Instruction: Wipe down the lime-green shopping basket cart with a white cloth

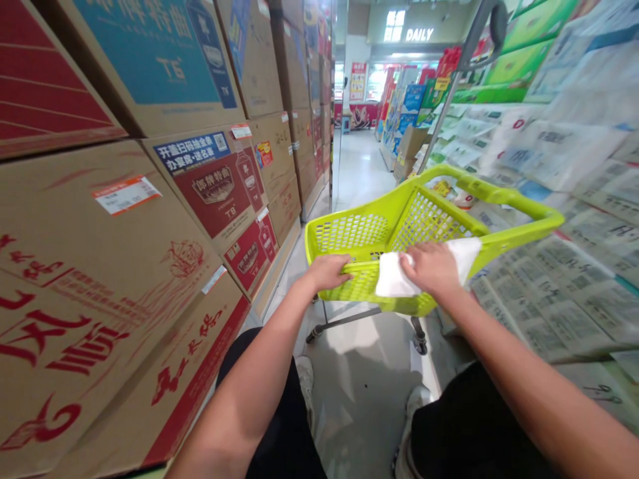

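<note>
A lime-green plastic shopping cart basket [349, 233] on a wheeled frame stands in a shop aisle right in front of me. My left hand [327, 271] grips the near rim of the basket, fingers curled over its edge. My right hand [433, 267] lies on a white cloth [466, 254] and presses it flat against the near right rim of the basket, fingers stretched over the cloth. The basket's inside looks empty as far as it shows. My knees and shoes show below, as I am crouched low.
Stacked cardboard cartons [124, 253] with red print fill the left side. Shelves of packaged goods [574, 199] line the right. The cart's grey handle pole [464, 60] rises behind the basket. The tiled aisle [357, 173] runs ahead to more displays.
</note>
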Tool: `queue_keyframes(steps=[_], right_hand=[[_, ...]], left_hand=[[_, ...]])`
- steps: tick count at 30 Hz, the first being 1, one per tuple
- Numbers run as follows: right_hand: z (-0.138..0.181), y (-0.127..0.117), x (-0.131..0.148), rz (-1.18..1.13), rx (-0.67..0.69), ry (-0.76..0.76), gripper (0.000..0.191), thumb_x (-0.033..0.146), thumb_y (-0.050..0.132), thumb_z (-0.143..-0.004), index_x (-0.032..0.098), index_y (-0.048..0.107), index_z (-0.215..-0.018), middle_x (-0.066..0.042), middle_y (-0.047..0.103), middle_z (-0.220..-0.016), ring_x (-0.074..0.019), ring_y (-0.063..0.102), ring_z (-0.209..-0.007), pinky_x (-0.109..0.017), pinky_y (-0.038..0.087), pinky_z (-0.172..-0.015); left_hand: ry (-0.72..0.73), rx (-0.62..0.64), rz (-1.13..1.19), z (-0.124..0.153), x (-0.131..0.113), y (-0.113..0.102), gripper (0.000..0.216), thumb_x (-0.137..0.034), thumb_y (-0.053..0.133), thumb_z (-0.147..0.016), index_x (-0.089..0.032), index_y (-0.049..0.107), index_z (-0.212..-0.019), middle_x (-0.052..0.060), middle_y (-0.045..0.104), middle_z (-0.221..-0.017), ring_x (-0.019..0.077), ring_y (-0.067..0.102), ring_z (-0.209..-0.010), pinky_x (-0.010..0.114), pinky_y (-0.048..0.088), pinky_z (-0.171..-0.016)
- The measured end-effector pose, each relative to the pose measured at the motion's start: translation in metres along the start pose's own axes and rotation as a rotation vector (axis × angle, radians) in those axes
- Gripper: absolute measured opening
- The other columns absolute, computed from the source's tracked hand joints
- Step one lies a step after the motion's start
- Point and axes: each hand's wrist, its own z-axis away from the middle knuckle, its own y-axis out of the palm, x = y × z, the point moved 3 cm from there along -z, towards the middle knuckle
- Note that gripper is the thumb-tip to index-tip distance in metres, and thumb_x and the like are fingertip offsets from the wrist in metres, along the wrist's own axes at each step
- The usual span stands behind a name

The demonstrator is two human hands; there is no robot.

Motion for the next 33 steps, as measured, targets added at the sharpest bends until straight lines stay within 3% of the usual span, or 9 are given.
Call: queue_keyframes(steps=[3,5,12,14,18,21,24,31,33], right_hand=[[0.005,-0.006,-0.061,0.112,-0.049,0.041,0.052,0.046,0.037,-0.106,0.015,0.074,-0.086,-0.016,0.073,-0.09,-0.0293,0.06,-0.092,-0.041,0.033,-0.084],[0.006,-0.007,-0.065,0.123,-0.096,0.096,0.052,0.046,0.037,-0.106,0.015,0.075,-0.086,-0.016,0.072,-0.09,-0.0298,0.059,-0.092,-0.043,0.033,-0.088],[0.008,0.009,0.095,-0.21,-0.18,0.017,0.039,0.042,0.043,-0.105,0.018,0.072,-0.096,-0.013,0.071,-0.096,-0.0297,0.059,-0.098,-0.043,0.036,-0.094],[0.009,0.011,0.112,-0.246,-0.182,-0.048,0.039,0.043,0.042,-0.106,0.017,0.072,-0.106,-0.013,0.071,-0.101,-0.0302,0.058,-0.101,-0.043,0.036,-0.096],[0.014,0.01,0.045,-0.128,-0.107,-0.193,0.049,0.049,0.039,-0.107,0.014,0.069,-0.123,-0.016,0.071,-0.11,-0.0313,0.057,-0.103,-0.044,0.038,-0.096],[0.02,0.004,-0.04,0.048,-0.097,-0.06,0.052,0.051,0.036,-0.105,0.013,0.07,-0.114,-0.017,0.069,-0.104,-0.0342,0.057,-0.101,-0.049,0.038,-0.097],[0.024,-0.002,-0.071,0.085,-0.112,0.011,0.055,0.055,0.036,-0.104,0.012,0.07,-0.113,-0.019,0.068,-0.105,-0.0377,0.056,-0.106,-0.054,0.038,-0.101],[0.031,0.015,0.067,-0.197,-0.114,-0.105,0.084,0.066,0.04,-0.1,0.001,0.049,-0.152,-0.027,0.056,-0.15,-0.0419,0.042,-0.144,-0.057,0.025,-0.125],[0.033,0.017,0.082,-0.211,-0.089,-0.193,0.089,0.069,0.04,-0.1,0.002,0.043,-0.158,-0.026,0.051,-0.157,-0.0406,0.039,-0.149,-0.055,0.023,-0.127]], left_hand=[[0.016,-0.003,0.005,-0.003,0.003,0.0,0.03,-0.047,0.061,-0.098,-0.024,0.067,-0.115,0.007,0.077,-0.123,0.0281,0.073,-0.115,0.036,0.055,-0.088],[0.021,-0.032,0.001,-0.004,-0.002,0.002,0.029,-0.046,0.061,-0.098,-0.024,0.067,-0.116,0.007,0.077,-0.122,0.0287,0.073,-0.114,0.037,0.055,-0.088],[0.025,-0.102,-0.006,-0.005,-0.035,0.009,0.025,-0.037,0.055,-0.099,-0.024,0.067,-0.116,0.007,0.078,-0.117,0.0287,0.074,-0.11,0.037,0.055,-0.085],[0.006,-0.093,0.002,-0.005,-0.033,0.009,0.024,-0.034,0.056,-0.097,-0.025,0.067,-0.117,0.006,0.078,-0.119,0.0276,0.074,-0.111,0.035,0.055,-0.084],[-0.04,-0.043,0.014,-0.004,-0.015,0.007,0.024,-0.038,0.06,-0.096,-0.027,0.066,-0.117,0.005,0.078,-0.121,0.0287,0.073,-0.113,0.036,0.054,-0.083],[-0.05,-0.009,0.048,-0.005,-0.004,0.006,0.026,-0.047,0.062,-0.097,-0.026,0.066,-0.113,0.005,0.078,-0.12,0.0288,0.073,-0.111,0.036,0.054,-0.082],[-0.027,-0.006,0.046,-0.006,-0.006,0.006,0.025,-0.047,0.062,-0.097,-0.026,0.066,-0.111,0.005,0.077,-0.121,0.0283,0.073,-0.112,0.036,0.054,-0.084],[-0.016,-0.045,-0.017,-0.006,-0.019,0.007,0.026,-0.039,0.059,-0.098,-0.026,0.065,-0.12,0.007,0.076,-0.125,0.0295,0.072,-0.117,0.038,0.055,-0.088],[-0.008,-0.035,-0.017,-0.005,-0.015,0.006,0.029,-0.037,0.06,-0.097,-0.026,0.065,-0.123,0.007,0.076,-0.128,0.0297,0.071,-0.119,0.038,0.055,-0.089]])
